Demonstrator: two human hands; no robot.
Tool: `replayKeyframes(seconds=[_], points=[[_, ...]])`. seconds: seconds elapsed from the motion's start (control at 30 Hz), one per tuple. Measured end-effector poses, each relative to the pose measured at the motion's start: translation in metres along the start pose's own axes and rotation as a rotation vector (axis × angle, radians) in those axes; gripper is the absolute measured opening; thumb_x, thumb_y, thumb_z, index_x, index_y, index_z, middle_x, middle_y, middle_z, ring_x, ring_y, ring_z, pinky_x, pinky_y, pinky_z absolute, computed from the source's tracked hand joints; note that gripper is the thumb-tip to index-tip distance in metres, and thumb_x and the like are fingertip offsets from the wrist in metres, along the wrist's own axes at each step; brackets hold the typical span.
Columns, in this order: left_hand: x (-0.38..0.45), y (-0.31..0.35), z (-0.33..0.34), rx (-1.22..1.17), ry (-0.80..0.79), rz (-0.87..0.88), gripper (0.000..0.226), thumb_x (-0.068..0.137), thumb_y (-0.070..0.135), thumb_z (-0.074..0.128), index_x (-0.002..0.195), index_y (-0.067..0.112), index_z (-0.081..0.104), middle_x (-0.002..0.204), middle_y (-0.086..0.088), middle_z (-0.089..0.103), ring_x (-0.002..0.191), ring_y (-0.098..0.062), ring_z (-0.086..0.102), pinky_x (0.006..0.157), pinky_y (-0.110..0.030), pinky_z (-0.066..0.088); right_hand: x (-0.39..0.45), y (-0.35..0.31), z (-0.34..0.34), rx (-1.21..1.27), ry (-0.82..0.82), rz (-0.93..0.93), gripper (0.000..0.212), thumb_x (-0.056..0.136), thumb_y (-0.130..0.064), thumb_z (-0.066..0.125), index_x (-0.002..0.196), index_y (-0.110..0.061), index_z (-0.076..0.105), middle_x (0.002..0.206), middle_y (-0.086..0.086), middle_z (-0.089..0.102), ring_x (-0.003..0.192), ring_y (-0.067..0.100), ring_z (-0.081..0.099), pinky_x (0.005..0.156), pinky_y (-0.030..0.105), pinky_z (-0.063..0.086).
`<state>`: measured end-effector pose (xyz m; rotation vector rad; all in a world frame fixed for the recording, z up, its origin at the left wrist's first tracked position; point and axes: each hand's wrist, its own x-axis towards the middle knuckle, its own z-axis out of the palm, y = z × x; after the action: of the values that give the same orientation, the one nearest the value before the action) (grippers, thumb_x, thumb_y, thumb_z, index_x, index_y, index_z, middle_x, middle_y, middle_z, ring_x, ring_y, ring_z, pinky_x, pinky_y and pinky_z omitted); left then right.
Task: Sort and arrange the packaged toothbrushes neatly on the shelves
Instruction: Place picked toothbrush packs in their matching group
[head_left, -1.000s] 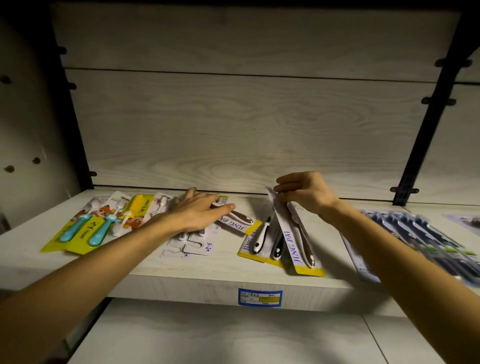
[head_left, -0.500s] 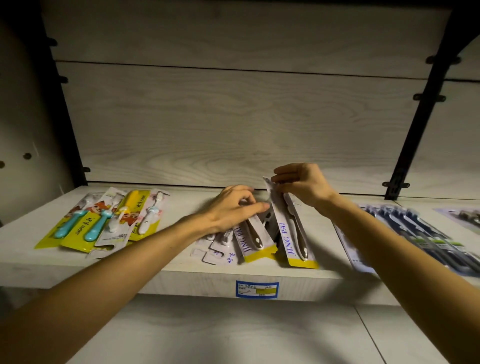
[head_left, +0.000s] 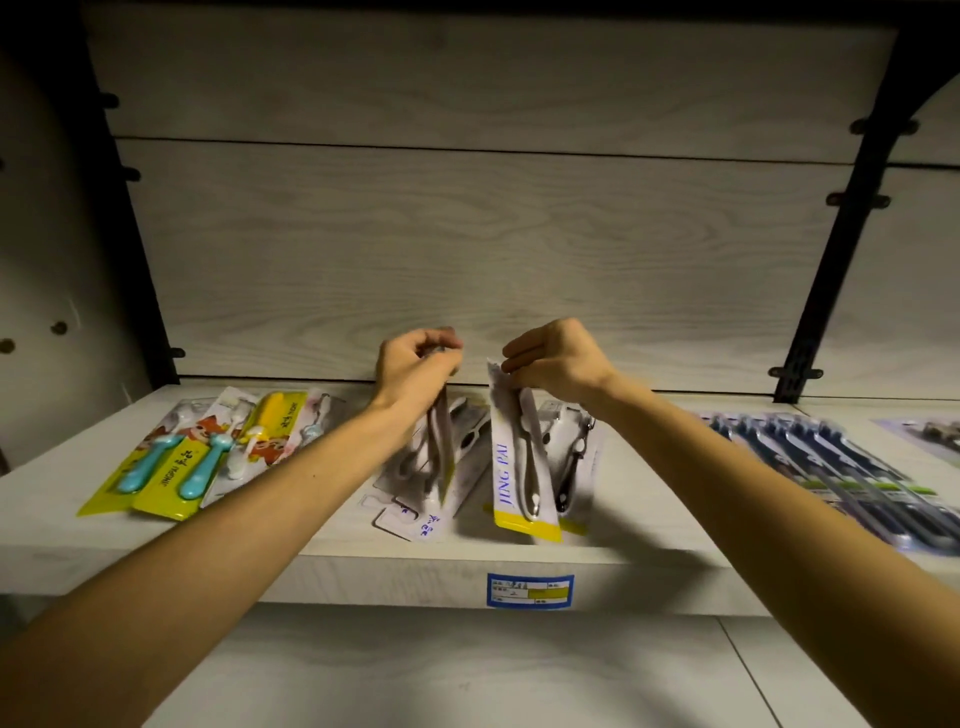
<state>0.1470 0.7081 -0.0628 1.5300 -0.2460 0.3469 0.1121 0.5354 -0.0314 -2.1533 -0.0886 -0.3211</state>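
My right hand (head_left: 558, 361) pinches the top of a white and yellow JING PAI pack (head_left: 514, 457), which hangs upright above the shelf (head_left: 649, 551). My left hand (head_left: 415, 366) grips the top of another JING PAI pack (head_left: 444, 447), seen almost edge-on and lifted off the shelf. Under it lie several white carded packs (head_left: 415, 514) in a loose heap. A further pack with a dark-handled item (head_left: 569, 467) lies behind the right-hand pack.
Yellow children's toothbrush packs (head_left: 171, 457) with blue handles lie at the shelf's left. Dark blue toothbrush packs (head_left: 841, 467) fan out at the right. A blue price label (head_left: 530, 590) sits on the shelf's front edge. A black upright (head_left: 831, 291) stands at the back right.
My left hand has taken a JING PAI pack from the heap and raised it upright beside the pack in my right hand. The right hand stayed roughly in place.
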Motion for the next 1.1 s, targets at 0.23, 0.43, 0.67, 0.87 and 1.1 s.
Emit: replayKeyframes(seconds=[0.23, 0.43, 0.67, 0.87, 1.1], points=[[0.023, -0.004, -0.042, 0.452, -0.239, -0.043, 0.022, 0.065, 0.010, 0.063, 0.081, 0.022, 0.071, 0.087, -0.008, 0.073, 0.075, -0.019, 0.063, 0.076, -0.031, 0.051, 0.015, -0.024, 0.039, -0.153, -0.035, -0.027, 0.035, 0.076, 0.001, 0.075, 0.110, -0.004, 0.075, 0.105, 0.016, 0.074, 0.104, 0.023, 0.069, 0.097, 0.035, 0.054], [0.016, -0.035, -0.046, 0.578, -0.317, -0.030, 0.023, 0.094, 0.014, 0.059, 0.115, 0.015, 0.069, 0.112, -0.007, 0.072, 0.102, -0.019, 0.067, 0.095, -0.031, 0.050, 0.014, -0.014, 0.071, -0.025, -0.115, -0.029, 0.040, 0.080, 0.005, 0.073, 0.120, 0.006, 0.066, 0.109, 0.023, 0.071, 0.100, 0.031, 0.070, 0.091, 0.047, 0.057], [0.006, -0.041, -0.044, 0.685, -0.404, 0.050, 0.025, 0.100, 0.031, 0.050, 0.102, 0.022, 0.074, 0.073, 0.007, 0.070, 0.081, -0.016, 0.063, 0.087, -0.035, 0.050, 0.003, 0.022, 0.048, -0.121, -0.146, -0.105, 0.034, 0.094, -0.001, 0.057, 0.128, -0.001, 0.061, 0.119, 0.016, 0.069, 0.111, 0.025, 0.066, 0.100, 0.037, 0.052], [0.005, -0.042, -0.046, 0.798, -0.400, 0.095, 0.040, 0.093, 0.062, 0.053, 0.104, 0.029, 0.072, 0.076, 0.012, 0.071, 0.083, -0.012, 0.067, 0.073, -0.029, 0.048, -0.014, 0.040, 0.040, -0.575, -0.221, -0.155, 0.033, 0.102, -0.031, 0.048, 0.125, -0.013, 0.062, 0.120, 0.009, 0.068, 0.110, 0.031, 0.062, 0.091, 0.038, 0.048], [0.018, -0.051, -0.050, 0.659, -0.239, -0.001, 0.020, 0.095, 0.033, 0.062, 0.105, 0.021, 0.075, 0.095, 0.002, 0.076, 0.096, -0.019, 0.068, 0.090, -0.035, 0.052, -0.028, 0.048, -0.002, -0.567, -0.258, -0.027, 0.042, 0.097, -0.031, 0.050, 0.139, -0.032, 0.054, 0.138, -0.001, 0.059, 0.125, 0.024, 0.055, 0.104, 0.033, 0.042]])
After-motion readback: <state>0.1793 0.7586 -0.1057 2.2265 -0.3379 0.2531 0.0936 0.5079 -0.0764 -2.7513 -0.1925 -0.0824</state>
